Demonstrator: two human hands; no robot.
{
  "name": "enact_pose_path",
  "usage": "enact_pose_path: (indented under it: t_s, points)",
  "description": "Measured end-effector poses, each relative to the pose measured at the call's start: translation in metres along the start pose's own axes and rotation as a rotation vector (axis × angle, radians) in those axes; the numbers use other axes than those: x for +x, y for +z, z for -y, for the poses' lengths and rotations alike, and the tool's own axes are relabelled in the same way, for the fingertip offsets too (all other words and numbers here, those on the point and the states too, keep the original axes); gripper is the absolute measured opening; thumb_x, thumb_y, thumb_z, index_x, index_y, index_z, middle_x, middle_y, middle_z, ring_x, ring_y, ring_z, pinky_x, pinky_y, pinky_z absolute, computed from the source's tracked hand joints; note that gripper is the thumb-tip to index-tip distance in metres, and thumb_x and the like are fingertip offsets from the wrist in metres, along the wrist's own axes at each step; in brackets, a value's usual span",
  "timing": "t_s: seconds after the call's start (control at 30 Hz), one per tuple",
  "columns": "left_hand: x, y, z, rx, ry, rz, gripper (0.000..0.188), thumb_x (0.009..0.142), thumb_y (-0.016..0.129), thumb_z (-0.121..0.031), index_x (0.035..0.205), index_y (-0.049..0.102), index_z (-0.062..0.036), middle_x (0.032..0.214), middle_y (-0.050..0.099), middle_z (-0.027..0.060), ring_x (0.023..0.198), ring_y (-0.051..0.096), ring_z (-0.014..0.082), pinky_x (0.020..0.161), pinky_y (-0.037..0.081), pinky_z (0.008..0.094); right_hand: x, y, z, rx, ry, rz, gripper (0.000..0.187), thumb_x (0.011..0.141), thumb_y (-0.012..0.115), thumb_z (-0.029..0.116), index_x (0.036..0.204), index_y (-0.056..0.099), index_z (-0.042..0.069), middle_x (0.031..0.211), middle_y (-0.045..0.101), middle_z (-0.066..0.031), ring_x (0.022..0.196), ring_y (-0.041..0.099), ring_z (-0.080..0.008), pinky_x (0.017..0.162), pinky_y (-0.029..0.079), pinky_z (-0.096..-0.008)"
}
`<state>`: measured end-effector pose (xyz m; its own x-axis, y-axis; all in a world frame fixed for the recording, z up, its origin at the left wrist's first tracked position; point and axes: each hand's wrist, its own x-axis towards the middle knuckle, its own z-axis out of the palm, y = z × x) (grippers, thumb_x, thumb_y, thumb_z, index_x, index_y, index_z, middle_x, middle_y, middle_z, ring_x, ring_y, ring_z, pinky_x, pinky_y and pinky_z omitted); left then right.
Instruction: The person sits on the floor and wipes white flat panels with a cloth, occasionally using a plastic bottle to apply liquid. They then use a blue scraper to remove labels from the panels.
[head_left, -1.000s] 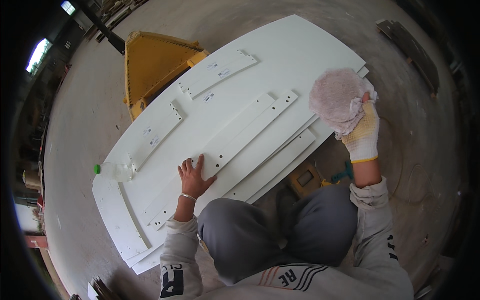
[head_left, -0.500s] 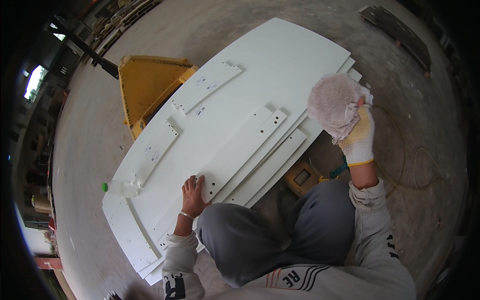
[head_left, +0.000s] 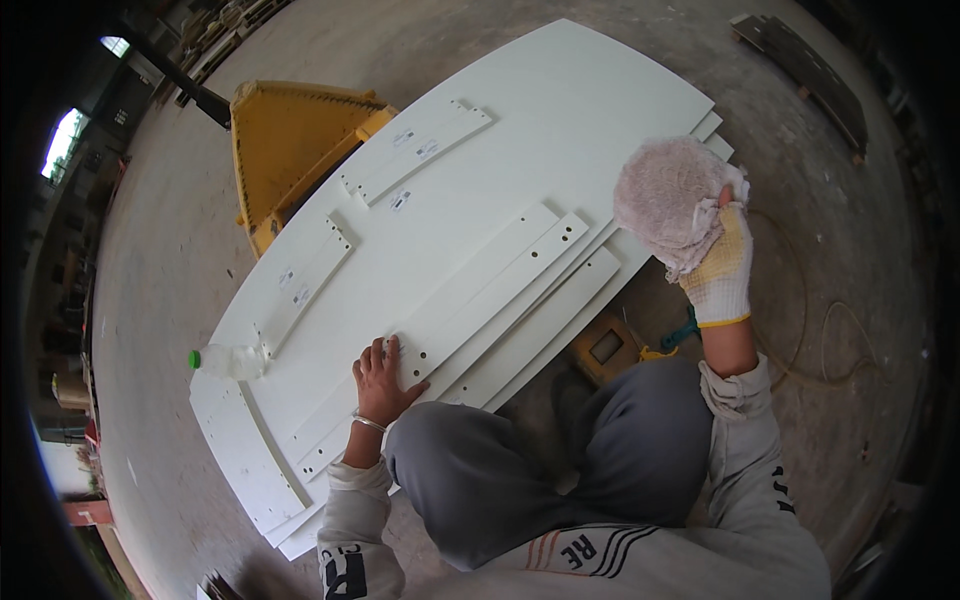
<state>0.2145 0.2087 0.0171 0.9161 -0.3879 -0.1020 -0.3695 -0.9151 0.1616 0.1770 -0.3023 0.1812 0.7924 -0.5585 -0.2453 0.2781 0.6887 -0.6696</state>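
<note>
My bare left hand (head_left: 380, 381) rests with fingers apart on the near end of a white board (head_left: 468, 290) with drilled holes. In a white and yellow work glove, my right hand (head_left: 722, 268) is closed on a pale pinkish cloth (head_left: 668, 200), bunched up beside the right edge of the stack. Below the boards lies a large white panel (head_left: 540, 120) on top of other panels. Shorter white boards (head_left: 420, 152) with holes and small labels lie along its left side. A clear bottle with a green cap (head_left: 232, 362) lies at the panel's left end.
A yellow metal pallet jack part (head_left: 275, 150) stands against the far left side of the panels. Dark boards (head_left: 800, 78) lie on the floor at the far right. A thin hose (head_left: 800, 300) curls on the right. Near my knees sits a green-handled tool (head_left: 682, 328).
My left hand has shifted slightly left and up on the board, its fingers more spread. My right hand still holds the cloth in nearly the same place. The view has tilted a little.
</note>
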Motion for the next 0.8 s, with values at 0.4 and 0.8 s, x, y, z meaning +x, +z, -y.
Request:
enact_pose_path:
  t_s: [0.4, 0.8]
  points:
    - [0.011, -0.032, 0.02, 0.04, 0.095, -0.001, 0.103, 0.079, 0.084, -0.041, 0.162, 0.032, -0.0071, 0.167, 0.029, 0.0228, 0.154, 0.027, 0.0412, 0.127, 0.013, 0.0602, 0.006, -0.003, 0.001, -0.069, -0.04, 0.044, 0.057, 0.108, 0.052, 0.041, 0.155, 0.042, 0.011, 0.155, 0.046, -0.0145, 0.141, 0.048, -0.0349, 0.112, 0.046, -0.0552]
    - [-0.016, 0.016, -0.021, 0.056, 0.211, -0.26, 0.043, 0.086, 0.07, -0.009, 0.129, 0.065, -0.0079, 0.154, 0.052, 0.0141, 0.148, 0.041, 0.0383, 0.124, 0.029, 0.0582, 0.0, 0.007, -0.002, -0.082, 0.033, 0.055, 0.06, 0.108, 0.054, 0.044, 0.156, 0.041, 0.01, 0.155, 0.046, -0.0146, 0.14, 0.049, -0.0348, 0.113, 0.045, -0.0555]
